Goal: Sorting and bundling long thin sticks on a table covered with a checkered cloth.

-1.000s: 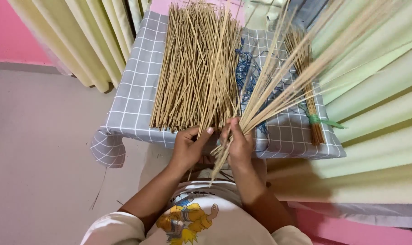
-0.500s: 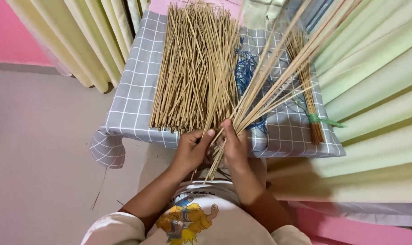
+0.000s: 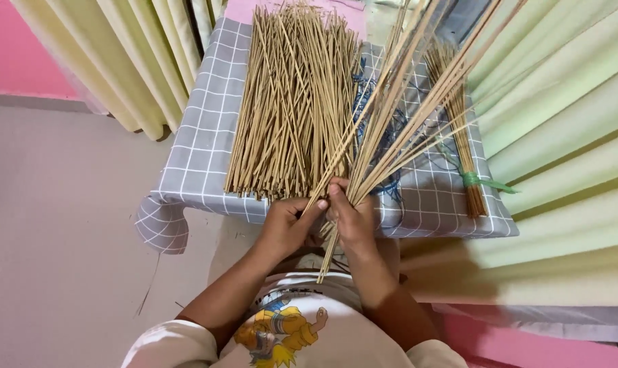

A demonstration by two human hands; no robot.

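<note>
Just below the fanned bundle of thin sticks (image 3: 397, 116), right hand (image 3: 353, 218) clamped round its base, left hand (image 3: 288, 225) pinching one stick.

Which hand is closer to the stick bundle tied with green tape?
The right hand. It is left of the tied bundle, holding a fan of loose sticks; the left hand is farther left.

Loose sticks (image 3: 292, 109): thin, dry, matt tan wood or reed. Table cover (image 3: 200, 146): matt grey checked cloth. Cord (image 3: 367, 102): blue string. Tied bundle's band (image 3: 474, 180): green, glossy plastic. Curtains (image 3: 568, 116): pale, matt cloth.
</note>
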